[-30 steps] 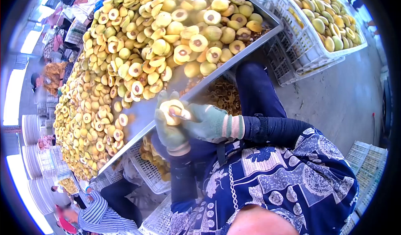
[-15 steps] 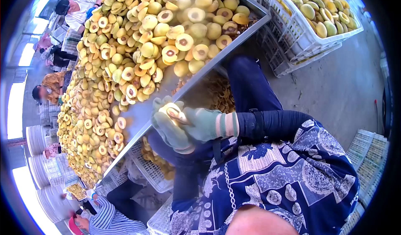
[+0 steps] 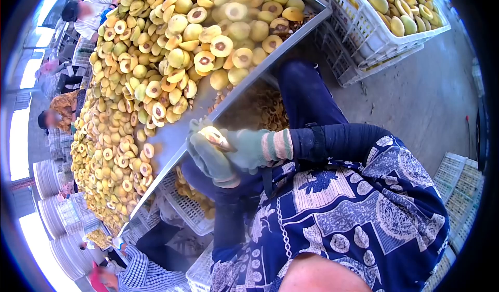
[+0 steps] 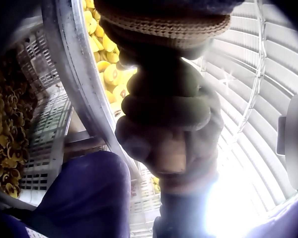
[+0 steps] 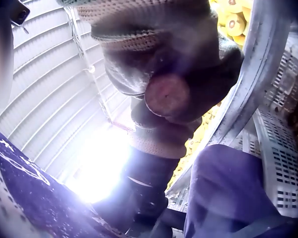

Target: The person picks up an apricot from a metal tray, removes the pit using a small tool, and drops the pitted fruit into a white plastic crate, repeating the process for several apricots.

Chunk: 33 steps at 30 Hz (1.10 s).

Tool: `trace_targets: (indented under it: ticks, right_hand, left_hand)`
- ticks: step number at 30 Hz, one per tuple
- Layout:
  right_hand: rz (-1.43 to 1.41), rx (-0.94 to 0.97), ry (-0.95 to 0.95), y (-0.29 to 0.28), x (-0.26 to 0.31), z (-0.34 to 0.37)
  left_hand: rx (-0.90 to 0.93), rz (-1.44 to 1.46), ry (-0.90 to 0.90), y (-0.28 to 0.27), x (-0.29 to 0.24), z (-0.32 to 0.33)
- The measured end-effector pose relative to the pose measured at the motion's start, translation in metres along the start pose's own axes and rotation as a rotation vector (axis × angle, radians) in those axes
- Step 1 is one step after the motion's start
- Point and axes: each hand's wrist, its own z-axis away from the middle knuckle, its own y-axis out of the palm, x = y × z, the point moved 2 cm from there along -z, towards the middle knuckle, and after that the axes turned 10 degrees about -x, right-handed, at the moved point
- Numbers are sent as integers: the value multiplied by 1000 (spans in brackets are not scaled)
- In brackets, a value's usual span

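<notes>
My left hand [image 3: 206, 157], in a pale green knit glove, holds a halved yellow peach [image 3: 212, 134] with its cut face up, above the edge of the metal table [image 3: 171, 138]. Close against it, my gloved right hand [image 3: 250, 145] grips a small tool by its wooden handle [image 4: 172, 154]. The handle's round butt end shows in the right wrist view. At the fruit, the tool's working end is mostly hidden by fingers and glare. Halved peaches [image 3: 176, 58] lie heaped across the table, many with brown pits in view.
White crates [image 3: 364, 37] stacked at the right hold more peach halves. Below the table edge, another crate [image 3: 192, 203] and a heap of brown scraps [image 3: 273, 110] sit near my knees [image 3: 306, 94]. Other people [image 3: 150, 268] sit along the far left side.
Both hands stay together at the peach half, which has tilted so less of its cut face shows. The head view has shifted slightly, moving the heap up and left.
</notes>
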Motion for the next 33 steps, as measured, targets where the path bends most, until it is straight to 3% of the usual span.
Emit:
trace_targets:
  ticks: [3, 5, 7, 9, 11, 15, 17, 18, 20, 24, 26, 30, 32, 33]
  right_hand:
    - [30, 8, -51, 8, -18, -13]
    - [68, 0, -118, 1, -6, -8]
    - [134, 65, 61, -9, 3, 6]
    - [158, -2, -23, 4, -14, -7]
    - [149, -92, -72, 10, -23, -12]
    - [55, -145, -201, 19, -34, -22]
    - [-42, 21, 47, 3, -10, 3]
    - [-43, 22, 46, 7, -19, -2]
    - [244, -110, -209, 20, -45, -25]
    - [225, -130, -263, 27, -54, -31]
    - [4, 85, -23, 16, -35, -13]
    - [108, 96, 48, 9, -16, 4]
    - [-149, 90, 134, 3, -9, 13]
    - [-296, 95, 66, 8, -16, 9]
  left_hand:
    - [7, -40, 0, -11, 9, -6]
    - [31, -114, 101, -12, 16, -11]
    - [85, -127, 43, -19, 17, -18]
    - [142, -140, -9, -17, 17, -18]
    - [-29, -22, -2, -7, 15, -9]
    - [-34, 17, 27, -3, 15, 1]
    - [-36, 24, 28, -3, 15, 3]
    - [-36, 23, 29, -6, 14, 2]
    - [8, -33, -68, -11, 16, -2]
    - [-24, -2, -52, -9, 17, 0]
    - [21, -17, -63, -9, 14, 4]
    - [96, -66, -79, -17, 15, -8]
    - [172, -99, -7, -18, 16, -14]
    - [284, -281, 195, -19, 12, -17]
